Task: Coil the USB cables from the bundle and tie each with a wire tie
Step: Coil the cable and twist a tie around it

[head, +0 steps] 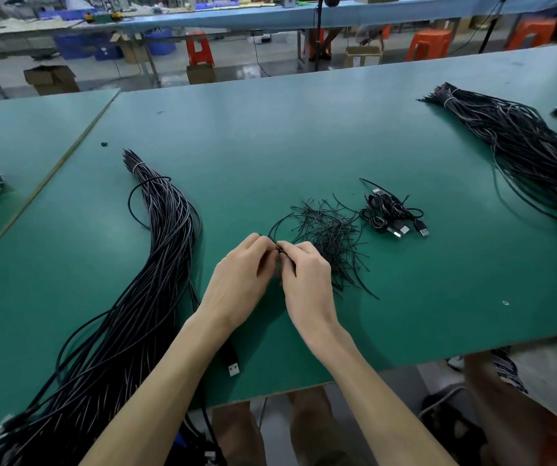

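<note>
Bundle: long black USB cable bundle (pixel 156 264), well left of the wire tie pile (pixel 331 237), banded at its far end and fanning loose toward the near table edge.
Plug: one USB plug (pixel 233 366) lies near-left of the pile, beside the left forearm. Its cable runs up under the arm.
Left hand: left hand (pixel 240 277), just left of the pile, has its fingers curled and their tips pinching a thin black wire tie (pixel 279 227).
Wire tie: it arcs from the fingertips back toward the pile's left edge.
Right hand: right hand (pixel 304 280) touches the pile's near-left edge. Its fingertips are closed on the same strand, meeting the left hand's.
Coiled cables: a small heap of coiled cables (pixel 391 213) sits just right of the pile, plugs showing.
Second bundle: another banded bundle (pixel 522 153) lies far right of the pile and runs off the table (pixel 270 136).
Handling: the tie is probably light and bendable and will hold a twist, so pinch both ends close to the coil. The cable looks limp and springy, so a coil is likely to open unless it is held at the crossing.
Hidden: whether a coiled cable sits between the palms cannot be told, as the hands cover it. The near end of the left bundle is blurred and cut off.
</note>
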